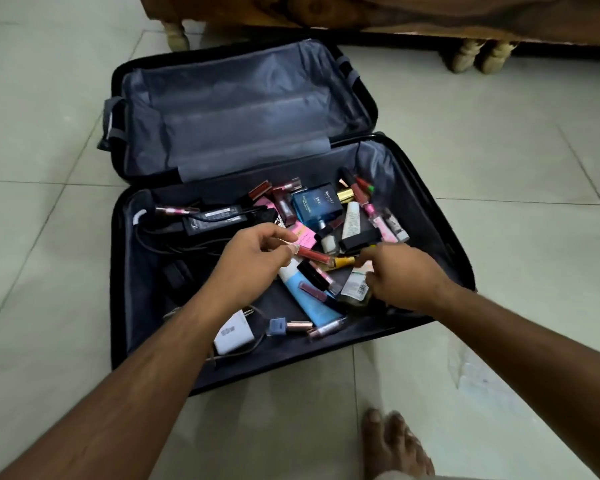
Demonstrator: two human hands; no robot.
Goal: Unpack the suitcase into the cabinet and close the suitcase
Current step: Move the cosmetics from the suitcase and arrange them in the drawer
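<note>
We are at the first stage, gathering small items out of the open suitcase (125,237) on the floor: our left hand (253,261) pinches the clear cap end of a red lip gloss tube (310,253) between thumb and fingers, while our right hand (400,277) curls down over a labelled bottle (355,289), though we cannot tell whether it grips it. Next we should lift both clear of the pile and carry them to the cabinet, not clearly in view.

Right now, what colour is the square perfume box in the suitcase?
Blue, with pale lettering; the square perfume box shows clearly in the head view.
</note>
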